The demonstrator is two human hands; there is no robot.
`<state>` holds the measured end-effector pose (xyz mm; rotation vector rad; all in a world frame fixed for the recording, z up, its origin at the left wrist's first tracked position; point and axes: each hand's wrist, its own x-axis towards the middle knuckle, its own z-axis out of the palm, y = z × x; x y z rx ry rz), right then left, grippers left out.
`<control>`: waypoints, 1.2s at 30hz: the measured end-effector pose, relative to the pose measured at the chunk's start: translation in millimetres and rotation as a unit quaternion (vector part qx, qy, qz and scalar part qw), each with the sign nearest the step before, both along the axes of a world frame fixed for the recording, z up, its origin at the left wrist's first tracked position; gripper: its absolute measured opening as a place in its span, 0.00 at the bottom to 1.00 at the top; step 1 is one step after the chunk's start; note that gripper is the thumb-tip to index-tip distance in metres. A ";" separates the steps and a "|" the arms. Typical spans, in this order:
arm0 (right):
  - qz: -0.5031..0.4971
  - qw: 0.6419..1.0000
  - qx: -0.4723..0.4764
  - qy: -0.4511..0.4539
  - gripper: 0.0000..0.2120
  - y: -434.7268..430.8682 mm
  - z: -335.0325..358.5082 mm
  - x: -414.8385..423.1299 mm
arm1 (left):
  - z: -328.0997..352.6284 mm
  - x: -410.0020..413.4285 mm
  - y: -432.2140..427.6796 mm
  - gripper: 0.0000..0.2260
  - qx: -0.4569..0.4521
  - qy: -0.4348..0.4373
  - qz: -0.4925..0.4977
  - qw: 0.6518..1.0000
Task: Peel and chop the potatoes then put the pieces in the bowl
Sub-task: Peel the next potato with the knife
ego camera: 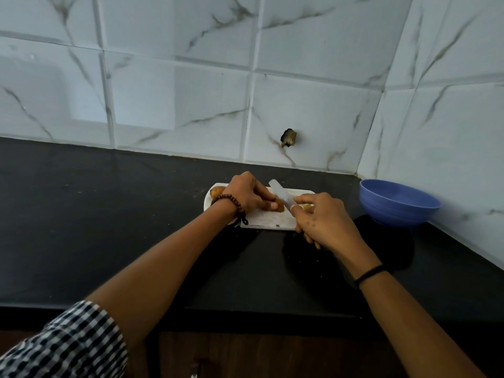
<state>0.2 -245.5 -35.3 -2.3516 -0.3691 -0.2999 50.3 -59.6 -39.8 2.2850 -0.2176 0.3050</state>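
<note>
Checked sleeve up front. Left hand holds potato mid-board, right hand grips knife; bowl near counter's back-right corner. Fingers are beside the blade, so a rolling potato could cut them.

Black countertop, glossy. Directly on it: one white cutting board, flat, at 12 o'clock; one blue bowl, upright, at 3 o'clock from the board, not touching it.
</note>
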 end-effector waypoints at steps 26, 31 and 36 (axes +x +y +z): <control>-0.071 0.971 -0.223 -0.056 0.10 35.5 14.8 -0.7 | -4.2 5.9 -4.6 0.09 0.050 -0.036 0.053 0.997; -0.064 0.965 -0.251 -0.049 0.08 30.5 13.5 -9.5 | -6.7 7.5 -6.5 0.08 0.065 -0.047 0.071 0.994; -0.046 0.958 -0.280 -0.040 0.09 21.0 13.6 -22.4 | -6.3 7.3 -4.7 0.07 0.064 -0.050 0.067 0.994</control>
